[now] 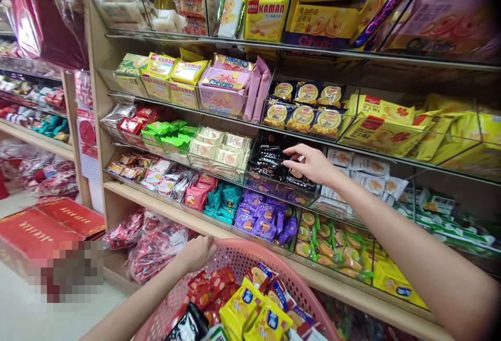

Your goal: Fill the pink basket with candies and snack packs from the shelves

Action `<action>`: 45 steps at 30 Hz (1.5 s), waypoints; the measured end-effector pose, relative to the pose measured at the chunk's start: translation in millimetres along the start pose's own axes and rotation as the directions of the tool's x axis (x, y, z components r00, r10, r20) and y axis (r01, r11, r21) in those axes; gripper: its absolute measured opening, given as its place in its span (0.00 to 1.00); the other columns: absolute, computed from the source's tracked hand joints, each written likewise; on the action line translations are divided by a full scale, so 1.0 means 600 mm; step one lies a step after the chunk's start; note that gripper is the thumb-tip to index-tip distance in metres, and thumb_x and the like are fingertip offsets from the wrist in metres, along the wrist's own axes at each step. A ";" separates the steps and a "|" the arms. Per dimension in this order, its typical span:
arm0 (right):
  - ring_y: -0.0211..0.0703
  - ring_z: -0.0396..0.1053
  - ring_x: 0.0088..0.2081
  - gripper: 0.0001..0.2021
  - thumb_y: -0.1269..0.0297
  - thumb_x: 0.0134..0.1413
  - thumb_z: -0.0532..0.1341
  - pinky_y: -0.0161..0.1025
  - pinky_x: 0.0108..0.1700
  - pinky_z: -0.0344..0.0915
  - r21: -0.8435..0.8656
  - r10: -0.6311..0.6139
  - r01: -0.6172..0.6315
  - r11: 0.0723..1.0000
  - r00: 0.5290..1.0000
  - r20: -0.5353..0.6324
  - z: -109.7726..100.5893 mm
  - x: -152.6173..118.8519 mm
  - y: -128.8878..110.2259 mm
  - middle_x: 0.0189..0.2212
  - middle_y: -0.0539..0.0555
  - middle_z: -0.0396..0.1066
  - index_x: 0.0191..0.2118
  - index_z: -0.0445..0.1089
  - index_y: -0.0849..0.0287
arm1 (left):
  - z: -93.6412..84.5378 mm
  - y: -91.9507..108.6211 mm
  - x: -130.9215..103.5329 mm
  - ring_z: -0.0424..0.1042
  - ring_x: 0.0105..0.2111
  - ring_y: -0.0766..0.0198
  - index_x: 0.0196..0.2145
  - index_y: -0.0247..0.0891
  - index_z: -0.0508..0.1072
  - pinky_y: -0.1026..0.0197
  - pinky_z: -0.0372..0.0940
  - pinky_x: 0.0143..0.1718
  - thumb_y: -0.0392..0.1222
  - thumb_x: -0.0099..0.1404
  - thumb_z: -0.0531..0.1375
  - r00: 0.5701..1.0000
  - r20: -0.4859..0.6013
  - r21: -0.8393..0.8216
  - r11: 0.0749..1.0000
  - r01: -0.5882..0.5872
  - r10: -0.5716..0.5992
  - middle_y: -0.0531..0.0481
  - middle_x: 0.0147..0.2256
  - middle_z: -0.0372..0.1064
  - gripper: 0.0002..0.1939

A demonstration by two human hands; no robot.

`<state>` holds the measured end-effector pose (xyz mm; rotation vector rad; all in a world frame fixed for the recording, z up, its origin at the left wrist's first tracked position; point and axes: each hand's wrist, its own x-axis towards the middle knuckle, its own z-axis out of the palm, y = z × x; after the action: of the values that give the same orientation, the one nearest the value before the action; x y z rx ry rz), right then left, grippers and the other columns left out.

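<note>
My left hand (198, 252) is closed on the rim of a pink plastic basket (274, 260) at the bottom centre. Inside the basket lie yellow packets (242, 307), red packets (201, 286) and a black packet (190, 325). Over a shelf compartment of small black packets (268, 158), my right hand (309, 162) reaches in with its fingers apart, near or touching the packets. Nothing shows between those fingers. Cream-coloured packets (219, 148) fill the compartment on the left, and white packets (370, 171) the one on the right.
Clear dividers and front panels edge the shelves. Below are purple packets (262, 216) and teal packets (222, 203); above, round-labelled dark packets (305, 109). Red boxes (50, 221) stand on the floor at left, beside bagged goods (156, 242).
</note>
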<state>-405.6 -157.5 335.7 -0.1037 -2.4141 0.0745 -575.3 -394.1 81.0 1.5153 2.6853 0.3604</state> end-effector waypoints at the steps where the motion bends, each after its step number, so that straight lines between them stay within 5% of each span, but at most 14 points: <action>1: 0.41 0.67 0.34 0.14 0.58 0.47 0.60 0.40 0.38 0.63 -0.001 0.000 0.000 1.000 1.000 -0.001 0.001 0.001 0.002 0.35 0.54 0.69 0.40 0.69 0.58 | -0.001 0.001 -0.001 0.73 0.38 0.53 0.34 0.37 0.68 0.56 0.63 0.37 0.45 0.63 0.41 1.000 0.001 -0.003 1.000 0.000 0.000 0.40 0.35 0.73 0.18; 11: 0.38 0.67 0.29 0.14 0.58 0.47 0.60 0.38 0.35 0.63 -0.005 0.064 -0.064 0.998 0.998 0.006 0.000 0.020 0.002 0.32 0.53 0.71 0.38 0.70 0.60 | 0.003 -0.003 0.001 0.72 0.39 0.54 0.36 0.37 0.68 0.57 0.63 0.38 0.46 0.64 0.41 1.000 0.011 -0.017 1.000 0.001 0.000 0.41 0.37 0.72 0.18; 21: 0.38 0.66 0.31 0.12 0.61 0.46 0.61 0.35 0.34 0.62 -0.137 0.056 -0.033 0.990 0.984 0.167 0.003 0.066 -0.015 0.32 0.52 0.71 0.37 0.71 0.60 | 0.002 -0.004 0.002 0.72 0.38 0.53 0.37 0.37 0.67 0.56 0.63 0.38 0.44 0.64 0.40 1.000 0.001 0.015 1.000 -0.012 0.012 0.39 0.36 0.72 0.18; 33: 0.47 0.63 0.41 0.13 0.59 0.55 0.54 0.41 0.41 0.60 -0.441 -0.173 0.251 0.861 0.962 0.209 0.012 0.065 -0.011 0.38 0.56 0.68 0.42 0.69 0.58 | -0.002 -0.003 0.002 0.72 0.39 0.55 0.36 0.37 0.67 0.57 0.62 0.38 0.45 0.64 0.41 1.000 0.017 -0.004 1.000 -0.011 0.011 0.41 0.36 0.72 0.18; 45: 0.44 0.67 0.35 0.14 0.58 0.45 0.62 0.37 0.36 0.60 -0.393 0.063 0.093 0.915 0.929 0.365 0.019 0.116 -0.005 0.33 0.54 0.72 0.39 0.72 0.57 | -0.004 0.000 0.000 0.72 0.39 0.55 0.36 0.38 0.68 0.58 0.62 0.39 0.44 0.64 0.41 1.000 0.021 -0.016 1.000 -0.003 0.003 0.41 0.36 0.73 0.17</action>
<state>-465.2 -154.3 373.1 -0.2829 -2.7767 -0.4587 -575.7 -394.4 83.5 1.5108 2.6582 0.3632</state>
